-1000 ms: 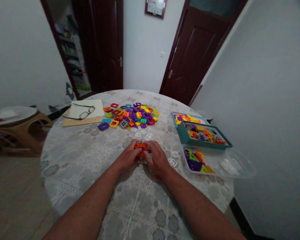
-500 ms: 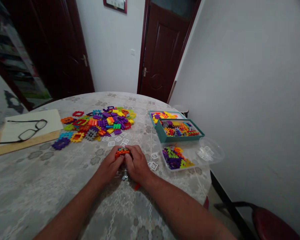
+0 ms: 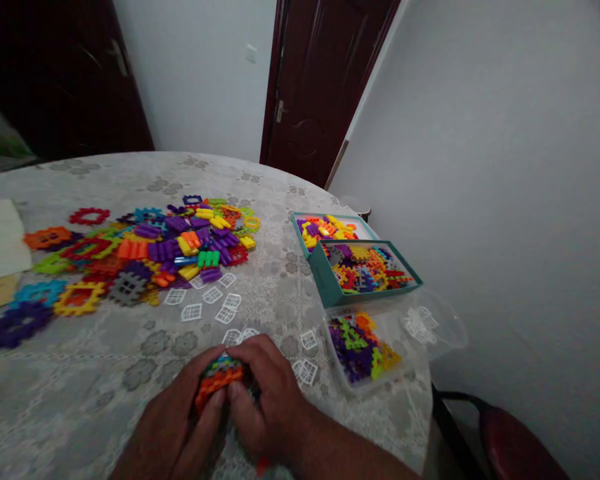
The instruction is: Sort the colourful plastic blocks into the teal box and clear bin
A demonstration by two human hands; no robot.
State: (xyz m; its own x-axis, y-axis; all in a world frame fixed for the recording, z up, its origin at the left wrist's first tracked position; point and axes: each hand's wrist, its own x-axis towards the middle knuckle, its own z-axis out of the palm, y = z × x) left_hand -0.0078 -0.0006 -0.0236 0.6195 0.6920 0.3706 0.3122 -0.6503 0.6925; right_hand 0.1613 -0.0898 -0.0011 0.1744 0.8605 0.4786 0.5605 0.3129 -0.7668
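Observation:
My left hand [image 3: 183,410] and my right hand [image 3: 267,393] are both wrapped round a small assembly of plastic pieces [image 3: 219,383], orange in front with blue and green behind. Both thumbs press on its near face, and the fingers cover its sides. White window-shaped pieces [image 3: 191,312] lie on the patterned tablecloth just beyond my hands. Under my right wrist a bit of red [image 3: 263,464] shows, too covered to make out.
A heap of coloured blocks and gear-edged frames [image 3: 130,250] spreads at the left. On the right stand a green box [image 3: 330,283] of pieces, its shallow tray [image 3: 365,225] and a clear container [image 3: 353,390]. Paper [image 3: 0,240] lies far left.
The view has tilted down and moved closer to the table, so my hands appear larger and lower. The glasses have left the view. My hands still hold the assembly.

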